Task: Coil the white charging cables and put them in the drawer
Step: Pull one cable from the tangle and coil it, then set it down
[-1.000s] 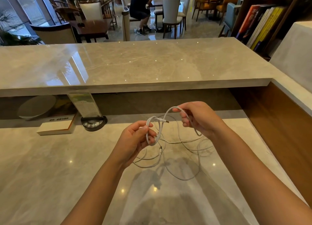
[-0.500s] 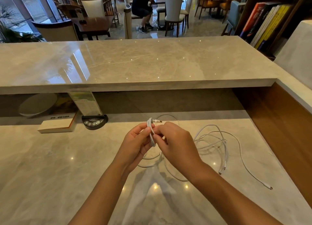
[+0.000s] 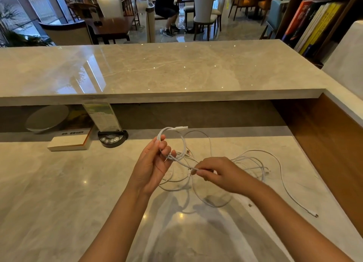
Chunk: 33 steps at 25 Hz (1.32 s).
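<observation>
White cable [image 3: 182, 143] is looping from the left hand [image 3: 155, 163] – fingers gripping the loop – to the right hand [image 3: 220, 173], pinching it above the marble counter [image 3: 59, 183]

Your left hand [image 3: 155, 163] pinches a small loop of white cable [image 3: 181, 141], its plug end pointing toward three o'clock. Your right hand [image 3: 220, 173], at four o'clock from the left, grips the same strand. More loose cables [image 3: 253, 159] lie tangled on the marble counter [image 3: 59, 193] at three o'clock from your hands.
</observation>
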### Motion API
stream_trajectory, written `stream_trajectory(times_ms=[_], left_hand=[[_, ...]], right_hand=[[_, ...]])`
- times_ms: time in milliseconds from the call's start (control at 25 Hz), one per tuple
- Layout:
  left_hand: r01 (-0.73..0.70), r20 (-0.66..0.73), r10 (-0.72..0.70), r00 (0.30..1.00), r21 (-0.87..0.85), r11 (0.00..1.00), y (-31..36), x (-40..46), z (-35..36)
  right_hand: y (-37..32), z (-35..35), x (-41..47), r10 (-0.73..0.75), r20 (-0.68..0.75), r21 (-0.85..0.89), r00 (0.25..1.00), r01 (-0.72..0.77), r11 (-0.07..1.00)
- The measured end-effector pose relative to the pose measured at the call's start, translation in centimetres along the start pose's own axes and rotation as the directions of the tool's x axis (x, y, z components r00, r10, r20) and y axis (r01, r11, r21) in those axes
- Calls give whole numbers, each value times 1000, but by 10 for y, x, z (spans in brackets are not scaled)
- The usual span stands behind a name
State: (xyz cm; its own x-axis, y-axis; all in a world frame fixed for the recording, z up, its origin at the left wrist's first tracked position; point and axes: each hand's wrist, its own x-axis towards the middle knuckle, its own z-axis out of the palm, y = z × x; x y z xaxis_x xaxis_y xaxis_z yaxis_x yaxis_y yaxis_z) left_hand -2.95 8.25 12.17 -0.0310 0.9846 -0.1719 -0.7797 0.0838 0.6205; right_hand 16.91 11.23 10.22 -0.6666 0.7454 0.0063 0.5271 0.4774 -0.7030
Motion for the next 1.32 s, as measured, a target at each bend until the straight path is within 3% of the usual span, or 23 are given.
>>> stream_trajectory(times_ms=[160, 240, 440, 560, 760, 920, 1000, 1120, 1200, 1320], left_hand=[[69, 63, -57, 996, -203, 977, 6, -1, -5], [92, 136, -59, 989, -248, 964, 15, -3, -10], [86, 147, -75, 986, -68, 994, 18, -6, -8], [102, 182, -101, 978, 4, 995, 10, -4, -4], [185, 287, -240, 927, 204, 961, 4, -9, -5], [177, 214, -250, 944, 309, 934, -4, -12, -4], [148, 129, -204, 970, 346, 926, -9, -12, -1], [79, 54, -103, 993, 331, 940, -11, -10, 2], [44, 48, -62, 997, 323, 945, -10, -9, 1], [40, 14, -46, 999, 268, 963, -11, -12, 3]], right_hand=[[13, -43, 0, 131, 384, 111, 914, -187, 976], [21, -69, -3, 187, 451, 102, 873, -258, 961], [22, -105, -3, 253, 391, 447, 885, -423, 788], [5, -95, 9, 333, 302, 251, 893, -411, 876], [-21, -90, 36, 417, -162, 161, 894, -393, 905], [-50, -78, 50, 334, -352, 104, 874, -318, 942], [-70, -65, 49, 241, -340, 32, 909, -245, 969], [-84, -34, 36, 47, -202, -133, 978, -75, 988], [-84, -8, 23, -110, -231, -304, 967, 35, 952], [-71, 15, 12, -221, -318, -448, 922, 60, 892]])
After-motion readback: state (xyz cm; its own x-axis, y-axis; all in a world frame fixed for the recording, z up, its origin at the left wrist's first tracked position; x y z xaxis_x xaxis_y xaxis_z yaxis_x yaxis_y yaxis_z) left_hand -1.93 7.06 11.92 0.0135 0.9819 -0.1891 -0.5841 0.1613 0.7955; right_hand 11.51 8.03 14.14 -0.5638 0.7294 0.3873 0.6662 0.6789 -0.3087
